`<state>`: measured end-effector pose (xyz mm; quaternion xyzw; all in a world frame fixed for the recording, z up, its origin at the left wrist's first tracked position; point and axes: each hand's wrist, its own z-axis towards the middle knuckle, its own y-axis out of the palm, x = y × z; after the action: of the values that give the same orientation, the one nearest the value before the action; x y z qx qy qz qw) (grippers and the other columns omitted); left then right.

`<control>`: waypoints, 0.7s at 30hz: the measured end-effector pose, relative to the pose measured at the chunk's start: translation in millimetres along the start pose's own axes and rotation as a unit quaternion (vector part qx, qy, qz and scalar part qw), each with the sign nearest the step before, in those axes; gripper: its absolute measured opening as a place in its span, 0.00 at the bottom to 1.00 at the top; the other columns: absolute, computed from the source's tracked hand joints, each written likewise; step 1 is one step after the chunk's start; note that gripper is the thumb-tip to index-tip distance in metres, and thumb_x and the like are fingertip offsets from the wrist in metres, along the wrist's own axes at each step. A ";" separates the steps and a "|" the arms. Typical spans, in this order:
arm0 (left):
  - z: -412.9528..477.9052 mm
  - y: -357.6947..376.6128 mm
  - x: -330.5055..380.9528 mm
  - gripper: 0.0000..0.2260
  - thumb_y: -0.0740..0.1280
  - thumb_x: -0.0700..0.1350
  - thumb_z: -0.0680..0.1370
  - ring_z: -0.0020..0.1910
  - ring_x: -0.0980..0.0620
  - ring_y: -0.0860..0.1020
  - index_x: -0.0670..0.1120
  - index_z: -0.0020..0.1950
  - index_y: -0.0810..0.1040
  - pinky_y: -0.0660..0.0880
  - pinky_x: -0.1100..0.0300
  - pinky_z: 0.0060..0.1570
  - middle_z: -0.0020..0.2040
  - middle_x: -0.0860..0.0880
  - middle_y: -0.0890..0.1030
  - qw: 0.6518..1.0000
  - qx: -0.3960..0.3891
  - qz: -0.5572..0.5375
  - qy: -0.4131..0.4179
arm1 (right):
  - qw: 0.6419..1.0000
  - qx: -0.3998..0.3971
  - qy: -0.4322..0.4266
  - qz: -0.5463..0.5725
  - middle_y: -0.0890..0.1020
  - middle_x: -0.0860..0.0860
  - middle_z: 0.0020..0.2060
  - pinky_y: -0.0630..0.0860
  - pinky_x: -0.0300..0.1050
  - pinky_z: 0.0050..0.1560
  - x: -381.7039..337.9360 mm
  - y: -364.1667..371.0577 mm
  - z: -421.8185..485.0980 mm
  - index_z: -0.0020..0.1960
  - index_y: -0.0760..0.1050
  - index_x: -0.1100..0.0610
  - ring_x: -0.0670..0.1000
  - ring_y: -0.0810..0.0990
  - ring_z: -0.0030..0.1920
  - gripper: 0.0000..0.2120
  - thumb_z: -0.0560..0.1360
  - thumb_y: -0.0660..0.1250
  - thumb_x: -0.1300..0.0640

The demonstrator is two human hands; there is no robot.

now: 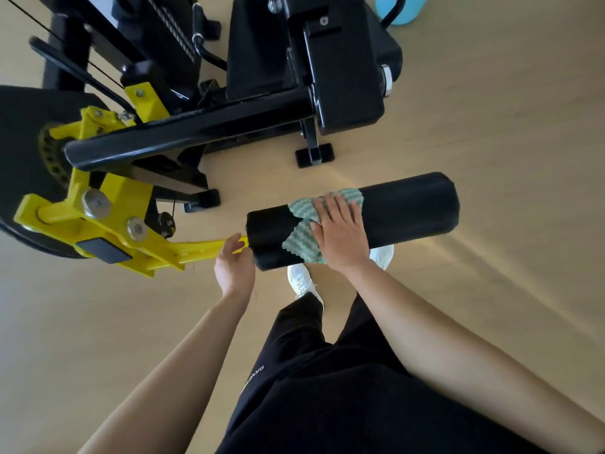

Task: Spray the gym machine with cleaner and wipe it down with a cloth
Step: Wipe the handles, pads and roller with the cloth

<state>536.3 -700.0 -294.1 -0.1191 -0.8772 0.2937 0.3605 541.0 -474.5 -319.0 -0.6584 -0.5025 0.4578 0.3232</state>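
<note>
A pale wood floor (491,126) lay under a black-and-yellow gym machine (203,126). Its black roller pad (409,208) stuck out to the right from a yellow lever arm (196,252). A green-and-white wavy cloth (302,239) lay draped over the pad's left half. Wiping looked under way, with spraying likely done; the pad's right end and the frame seemed left to do. The right hand (340,237) pressed flat on the cloth, fingers straight. The left hand (234,262) curled loosely at the lever arm; whether it gripped could not be told.
</note>
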 end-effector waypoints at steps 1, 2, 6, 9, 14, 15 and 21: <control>4.7 4.0 8.8 0.20 0.65 0.41 0.79 0.56 0.47 0.77 0.51 0.71 0.77 0.73 0.54 0.59 0.61 0.51 0.81 1.000 -0.004 -0.004 0.006 | 0.999 0.009 0.034 0.003 0.60 0.55 0.82 0.46 0.60 0.83 14.6 -3.1 -2.5 0.83 0.56 0.53 0.57 0.52 0.84 0.29 0.87 0.41 0.42; 9.0 8.1 16.2 0.20 0.66 0.43 0.79 0.58 0.47 0.77 0.51 0.72 0.76 0.74 0.52 0.61 0.63 0.50 0.80 1.000 -0.011 -0.001 0.011 | 0.998 0.016 0.067 0.007 0.59 0.55 0.82 0.46 0.60 0.83 29.7 -7.0 -4.1 0.83 0.56 0.53 0.57 0.52 0.83 0.28 0.87 0.41 0.43; 21.3 22.8 30.2 0.25 0.69 0.54 0.79 0.62 0.43 0.76 0.48 0.74 0.75 0.75 0.47 0.64 0.66 0.45 0.76 0.999 -0.019 0.048 0.010 | 0.978 0.045 0.202 0.007 0.56 0.55 0.83 0.43 0.60 0.82 92.6 -24.8 -7.9 0.84 0.55 0.53 0.57 0.49 0.84 0.28 0.87 0.42 0.44; 26.2 28.6 23.9 0.24 0.68 0.60 0.76 0.59 0.40 0.79 0.50 0.68 0.79 0.78 0.43 0.61 0.61 0.44 0.79 0.997 -0.026 0.062 0.024 | 0.956 0.072 0.283 0.020 0.55 0.56 0.84 0.42 0.61 0.81 131.3 -37.1 -5.5 0.84 0.56 0.54 0.58 0.48 0.84 0.27 0.87 0.44 0.47; 23.0 26.8 18.2 0.23 0.70 0.58 0.78 0.58 0.41 0.79 0.47 0.69 0.78 0.78 0.44 0.61 0.60 0.44 0.80 0.996 -0.012 0.078 0.042 | 0.929 0.052 0.364 0.048 0.55 0.58 0.83 0.40 0.65 0.81 145.6 -51.6 16.2 0.83 0.57 0.55 0.61 0.47 0.83 0.27 0.87 0.46 0.47; 20.9 26.1 18.1 0.23 0.70 0.57 0.78 0.59 0.41 0.79 0.47 0.70 0.78 0.77 0.44 0.61 0.61 0.44 0.79 0.996 -0.011 0.075 0.044 | 0.932 0.041 0.356 0.049 0.56 0.58 0.83 0.39 0.67 0.80 139.3 -51.1 21.2 0.82 0.59 0.54 0.61 0.48 0.83 0.26 0.87 0.46 0.47; -0.7 18.8 8.0 0.22 0.73 0.52 0.78 0.53 0.47 0.75 0.47 0.70 0.77 0.75 0.52 0.56 0.60 0.45 0.76 0.995 -0.004 0.076 0.064 | 0.990 -0.021 0.137 -0.003 0.73 0.51 0.75 0.46 0.66 0.80 53.4 -31.8 39.1 0.74 0.72 0.54 0.57 0.61 0.80 0.24 0.87 0.47 0.49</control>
<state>531.1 -681.2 -300.5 -0.2052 -0.8419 0.3087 0.3922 497.2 -415.6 -320.2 -0.7199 -0.4647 0.3523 0.3764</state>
